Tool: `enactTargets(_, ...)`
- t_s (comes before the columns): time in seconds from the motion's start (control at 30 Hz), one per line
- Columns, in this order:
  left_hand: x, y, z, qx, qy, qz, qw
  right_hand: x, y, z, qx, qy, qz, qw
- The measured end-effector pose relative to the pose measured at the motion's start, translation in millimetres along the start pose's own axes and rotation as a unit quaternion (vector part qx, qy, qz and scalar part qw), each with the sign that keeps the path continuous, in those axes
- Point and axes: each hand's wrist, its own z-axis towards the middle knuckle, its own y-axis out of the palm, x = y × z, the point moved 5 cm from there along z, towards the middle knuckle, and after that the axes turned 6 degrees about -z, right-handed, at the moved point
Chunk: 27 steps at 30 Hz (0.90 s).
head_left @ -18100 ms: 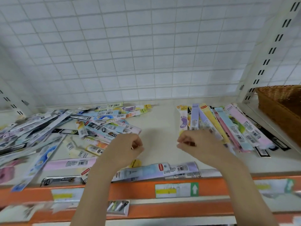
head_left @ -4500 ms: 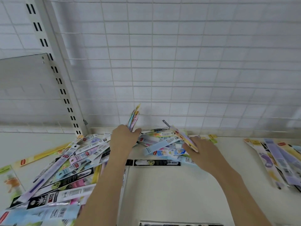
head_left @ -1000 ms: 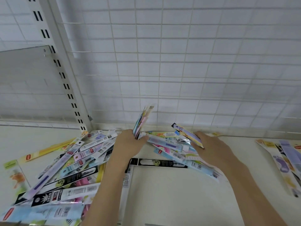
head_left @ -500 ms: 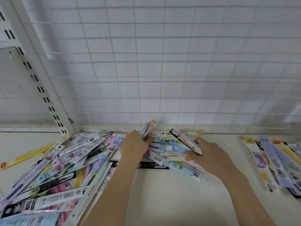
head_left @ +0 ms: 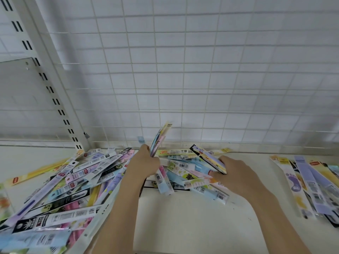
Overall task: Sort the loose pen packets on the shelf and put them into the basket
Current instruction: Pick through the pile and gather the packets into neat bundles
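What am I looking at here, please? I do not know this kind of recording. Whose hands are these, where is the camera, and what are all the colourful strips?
No machine is here: a person works with two bare hands. The single picture comes from a camera worn on the person's head, looking forward and down.

The white surface is a shop shelf with a wire grid behind it. The strips are pen packets. A big loose heap lies at the left, a smaller pile between the hands, and a tidier row at the right.

The left hand holds a thin bunch of packets upright. The right hand grips a lilac and yellow packet, tilted above the pile. No basket shows in this picture.
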Motion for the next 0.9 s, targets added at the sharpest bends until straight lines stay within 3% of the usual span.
enactTargets(0.17, 4, -2, -12, -0.032, -0.001, -0.064, 0.997, -1, 11, 2, -0.036, -0.016, -0.016, 0.999)
enactTargets(0.33, -9, -5, -6, 0.029, 0.001, -0.044, 0.999, -4, 17, 0, -0.065, -0.030, -0.026, 0.997)
enactTargets(0.53, -21, 3, -10, 0.013, -0.005, -0.033, 0.999, -4, 13, -7, -0.048, 0.009, 0.040, 0.998)
enactTargets(0.63, -23, 6, -15, 0.014, 0.004, 0.022, 1.000, -6, 3, -13, -0.018, 0.026, 0.070, 0.997)
enactTargets(0.9, -20, 12, -16, 0.065, 0.035, 0.113, 0.991, -5, -7, -35, 0.046, 0.078, 0.070, 0.993)
